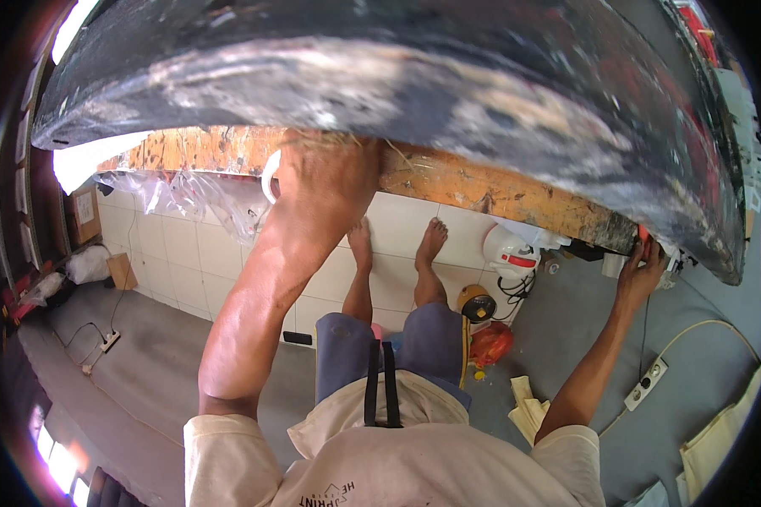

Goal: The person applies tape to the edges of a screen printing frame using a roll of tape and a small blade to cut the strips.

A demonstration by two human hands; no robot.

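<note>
A large dark panel (380,93) with a curved, scuffed and paint-worn edge fills the top of the head view, over a paint-stained wooden bench edge (499,193). My left hand (328,173) reaches in beneath the panel's edge, at the wood; its fingers are hidden there. Beside that wrist shows part of a white ring-shaped thing (270,176). Far to the right, my right hand (643,266) is at the bench's right end, below the panel's rim. Its fingers are closed by a small orange-red piece (643,232); what they grip is too small to make out.
Clear plastic sheeting (186,196) hangs under the bench at left. On the floor are a white appliance with a red part (511,258), a yellow-black round object (477,302), a red plastic bag (491,344), and power strips (647,384) with trailing cables.
</note>
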